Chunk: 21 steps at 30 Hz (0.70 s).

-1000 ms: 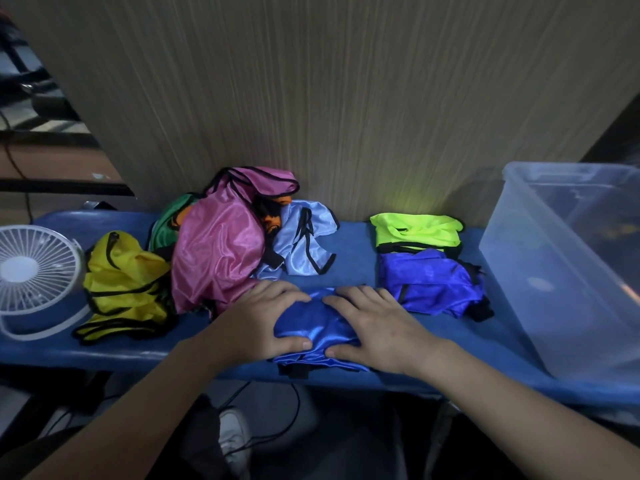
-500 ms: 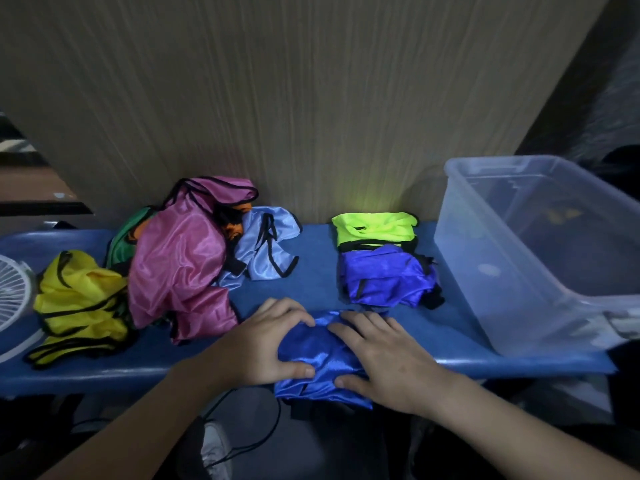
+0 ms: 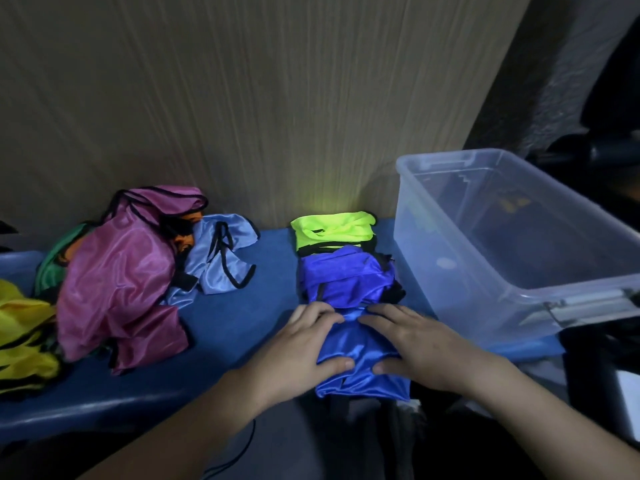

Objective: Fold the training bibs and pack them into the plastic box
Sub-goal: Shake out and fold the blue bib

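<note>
Both our hands press flat on the folded blue bib (image 3: 360,358): our left hand (image 3: 298,351) covers its left side and our right hand (image 3: 419,348) its right, fingers mostly straight, thumbs along the near edge. It lies at the front edge of the blue bench (image 3: 242,306), touching a folded purple bib (image 3: 346,275) with a neon yellow bib (image 3: 332,230) behind. We see the plastic box (image 3: 519,244) just right, and unfolded bibs (image 3: 117,271) heaped left.

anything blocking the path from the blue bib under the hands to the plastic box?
Nothing visible. Both hands, left hand and right hand, press the blue bib at the bench's front edge; the plastic box stands open just to its right. Folded purple bib lies behind, off the path.
</note>
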Each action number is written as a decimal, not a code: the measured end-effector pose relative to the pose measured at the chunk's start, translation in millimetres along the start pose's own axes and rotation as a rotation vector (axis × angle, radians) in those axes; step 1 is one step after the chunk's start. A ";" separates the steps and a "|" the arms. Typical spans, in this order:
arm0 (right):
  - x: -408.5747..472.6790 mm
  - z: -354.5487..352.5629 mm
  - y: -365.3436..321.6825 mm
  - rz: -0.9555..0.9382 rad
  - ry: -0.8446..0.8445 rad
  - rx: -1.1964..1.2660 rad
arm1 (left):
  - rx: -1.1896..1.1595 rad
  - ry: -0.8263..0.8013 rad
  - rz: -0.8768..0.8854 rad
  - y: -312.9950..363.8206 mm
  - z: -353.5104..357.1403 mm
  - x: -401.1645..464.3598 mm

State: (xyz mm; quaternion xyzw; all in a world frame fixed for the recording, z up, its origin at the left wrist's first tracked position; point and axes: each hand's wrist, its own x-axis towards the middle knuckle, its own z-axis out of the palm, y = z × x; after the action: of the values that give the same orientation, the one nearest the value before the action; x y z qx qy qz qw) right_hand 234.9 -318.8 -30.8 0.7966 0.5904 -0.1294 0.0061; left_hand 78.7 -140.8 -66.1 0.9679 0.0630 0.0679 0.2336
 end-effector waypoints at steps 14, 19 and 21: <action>4.4 -5.0 14.2 0.076 0.137 -0.042 | 0.007 0.113 -0.091 10.4 6.4 10.2; 10.1 -4.9 6.0 0.118 0.213 -0.146 | -0.002 0.153 -0.154 8.0 -2.9 4.4; 12.1 -8.0 4.1 0.131 0.205 -0.158 | -0.020 0.095 -0.145 6.7 -2.4 4.0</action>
State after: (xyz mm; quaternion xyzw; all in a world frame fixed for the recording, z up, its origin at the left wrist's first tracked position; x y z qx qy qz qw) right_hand 243.6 -307.3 -26.3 0.8397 0.5428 0.0003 0.0170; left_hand 82.9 -145.0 -60.5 0.9541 0.1435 0.0974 0.2444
